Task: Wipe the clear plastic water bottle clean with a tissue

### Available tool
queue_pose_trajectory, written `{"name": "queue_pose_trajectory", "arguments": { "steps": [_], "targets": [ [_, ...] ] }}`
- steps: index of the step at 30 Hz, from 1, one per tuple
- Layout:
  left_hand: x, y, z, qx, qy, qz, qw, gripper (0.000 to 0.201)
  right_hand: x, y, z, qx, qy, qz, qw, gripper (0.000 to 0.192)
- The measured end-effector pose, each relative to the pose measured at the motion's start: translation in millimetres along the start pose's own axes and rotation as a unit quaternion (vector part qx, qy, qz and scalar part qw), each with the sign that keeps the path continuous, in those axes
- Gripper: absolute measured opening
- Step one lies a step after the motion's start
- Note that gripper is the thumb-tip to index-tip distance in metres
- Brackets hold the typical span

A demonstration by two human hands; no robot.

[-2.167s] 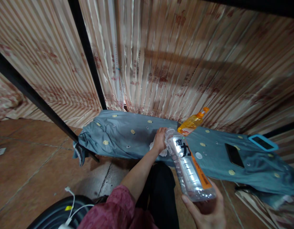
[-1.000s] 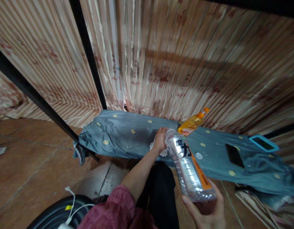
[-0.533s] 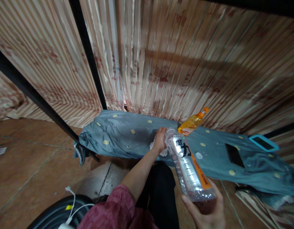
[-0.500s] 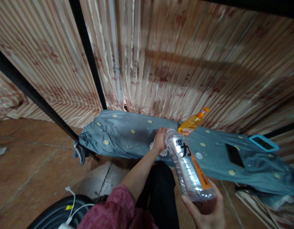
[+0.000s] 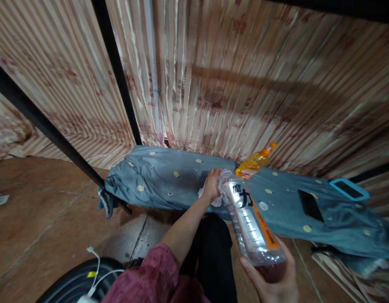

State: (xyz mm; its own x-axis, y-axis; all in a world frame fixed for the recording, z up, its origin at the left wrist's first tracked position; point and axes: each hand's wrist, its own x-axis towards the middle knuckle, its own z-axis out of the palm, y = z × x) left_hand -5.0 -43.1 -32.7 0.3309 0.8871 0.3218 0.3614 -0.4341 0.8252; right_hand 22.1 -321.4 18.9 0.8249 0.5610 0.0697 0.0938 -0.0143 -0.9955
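right hand (image 5: 271, 280) at five o'clock cups the base of the uncapped clear bottle (image 5: 249, 219), tilted toward twelve. left hand (image 5: 212, 185) closes on a white tissue (image 5: 217, 201) by its mouth; best keep the bottle steady.

We note a dark pink-maroon sleeve (image 5: 156, 275) on the left arm — soft, rumpled fabric, bunched above the elbow, forearm bare below it. Black trousers (image 5: 210, 252) cover the legs. Both hands are bare: left hand (image 5: 212, 184), right hand (image 5: 273, 284) — no gloves, rings or watch visible. The right arm's sleeve lies outside the frame.
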Motion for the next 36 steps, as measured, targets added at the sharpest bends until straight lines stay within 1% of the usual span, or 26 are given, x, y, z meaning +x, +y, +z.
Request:
{"name": "queue_pose_trajectory", "arguments": {
  "steps": [5,11,16,22,29,33,36],
  "targets": [
    [0.2,0.5,-1.4,-0.005,0.0,0.002,1.0,0.029,-0.3,-1.5,-0.3,0.002,-0.006,-0.005,1.0,0.105],
    [0.0,1.0,-3.3,-0.009,-0.007,0.008,1.0,0.031,0.6,-0.1,-0.7,-0.012,0.002,-0.009,1.0,0.11],
    [-0.4,-0.2,-2.4,-0.011,0.001,0.008,1.0,0.032,0.7,1.6,-1.1,-0.01,0.002,-0.003,1.0,0.111],
    [-0.5,-0.9,-0.7,-0.004,0.0,0.014,1.0,0.03,0.9,4.7,-2.9,-0.019,0.005,-0.014,1.0,0.114],
    [-0.1,1.8,-1.6,0.003,-0.007,-0.004,1.0,0.031,0.1,1.5,-1.1,-0.018,0.008,-0.014,1.0,0.116],
    [-0.7,2.8,-3.3,0.001,-0.013,0.001,1.0,0.032,0.5,2.0,-1.0,-0.016,0.002,-0.014,1.0,0.113],
    [-0.7,2.7,-3.4,0.0,-0.011,0.002,1.0,0.029,0.7,3.0,-1.1,-0.011,0.002,-0.014,1.0,0.112]
  ]
}}
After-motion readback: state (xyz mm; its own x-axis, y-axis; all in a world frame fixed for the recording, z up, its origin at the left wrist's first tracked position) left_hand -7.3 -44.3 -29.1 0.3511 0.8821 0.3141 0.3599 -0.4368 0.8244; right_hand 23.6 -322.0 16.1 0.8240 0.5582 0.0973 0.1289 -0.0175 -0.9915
